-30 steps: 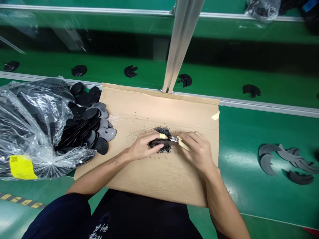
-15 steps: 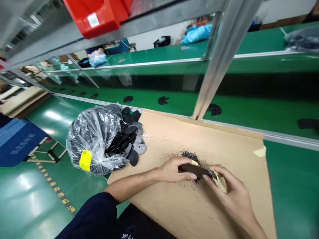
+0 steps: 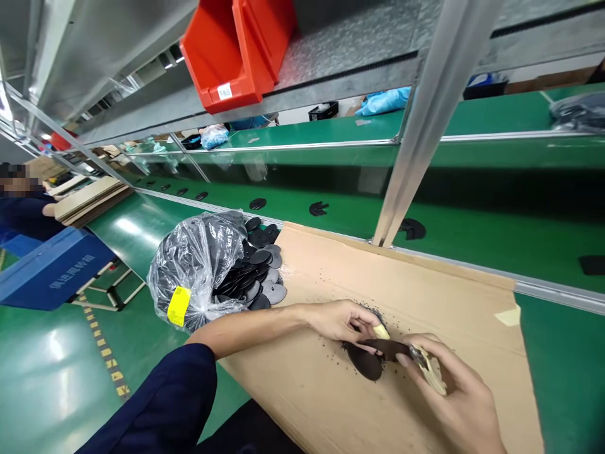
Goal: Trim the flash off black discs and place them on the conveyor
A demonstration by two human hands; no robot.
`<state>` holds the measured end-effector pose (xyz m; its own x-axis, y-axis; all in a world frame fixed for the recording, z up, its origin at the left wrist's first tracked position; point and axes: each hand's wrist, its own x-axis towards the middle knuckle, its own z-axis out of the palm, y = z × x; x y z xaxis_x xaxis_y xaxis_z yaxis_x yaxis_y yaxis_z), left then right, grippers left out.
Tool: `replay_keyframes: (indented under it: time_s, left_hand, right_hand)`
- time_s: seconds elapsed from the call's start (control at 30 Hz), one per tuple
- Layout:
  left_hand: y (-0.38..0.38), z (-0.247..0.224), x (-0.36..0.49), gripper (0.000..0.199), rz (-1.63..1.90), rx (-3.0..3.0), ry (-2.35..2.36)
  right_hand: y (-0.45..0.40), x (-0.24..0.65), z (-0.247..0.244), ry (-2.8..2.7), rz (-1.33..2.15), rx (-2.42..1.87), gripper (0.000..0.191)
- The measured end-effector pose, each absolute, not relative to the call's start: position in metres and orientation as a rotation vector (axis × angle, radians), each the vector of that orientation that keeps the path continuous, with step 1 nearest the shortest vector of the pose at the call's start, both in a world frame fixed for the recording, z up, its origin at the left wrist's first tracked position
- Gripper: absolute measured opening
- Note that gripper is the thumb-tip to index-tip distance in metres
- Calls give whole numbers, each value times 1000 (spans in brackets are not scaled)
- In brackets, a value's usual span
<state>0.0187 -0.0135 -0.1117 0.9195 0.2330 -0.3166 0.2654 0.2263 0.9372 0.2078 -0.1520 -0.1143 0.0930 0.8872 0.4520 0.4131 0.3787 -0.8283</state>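
Over the brown cardboard sheet (image 3: 302, 391), my left hand (image 3: 347, 323) has its fingers closed around dark round pads, with a pale yellow wrap on one fingertip. One black pad (image 3: 366, 362) hangs below those fingers, angled away from another thin dark pad (image 3: 390, 347) that spans between both hands. My right hand (image 3: 449, 378) grips a small tool with a metal end and a yellowish wrapped body (image 3: 432, 372), its tip against the pad's right edge. Small black bits (image 3: 378, 312) lie scattered beneath the hands.
A clear plastic bag (image 3: 189, 252) spills black discs (image 3: 248, 271) on the left. Black pieces (image 3: 319, 208) lie along the green belt behind. An upright metal post (image 3: 416, 139) and a red bin (image 3: 236, 63) stand ahead. A person (image 3: 23, 202) is at far left.
The camera view has shifted, showing more of the shelf and a person at left. One black pad now hangs apart below my left fingers; before, the dark pads were together between my hands.
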Motion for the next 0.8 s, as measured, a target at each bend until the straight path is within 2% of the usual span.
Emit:
replay_keyframes:
  time_s: [0.23, 0.33, 0.5, 0.67, 0.8]
  left_hand:
    - [20, -81, 16, 26, -41, 1597, 423]
    - [54, -66, 11, 23, 48, 1849, 485]
    - [137, -55, -8, 15, 274, 2187, 833]
    - [218, -68, -46, 8, 385, 2270, 1237]
    - [256, -85, -71, 29, 345, 2260, 1449]
  right_hand:
    - [-152, 208, -119, -1453, 399, -1303, 19]
    - [-151, 211, -121, -1406, 339, -1407, 23]
    - [-145, 227, -134, -1408, 165, -1633, 33]
    - [-137, 241, -148, -1531, -22, -1780, 43]
    - [-133, 246, -153, -1626, -172, -1841, 53]
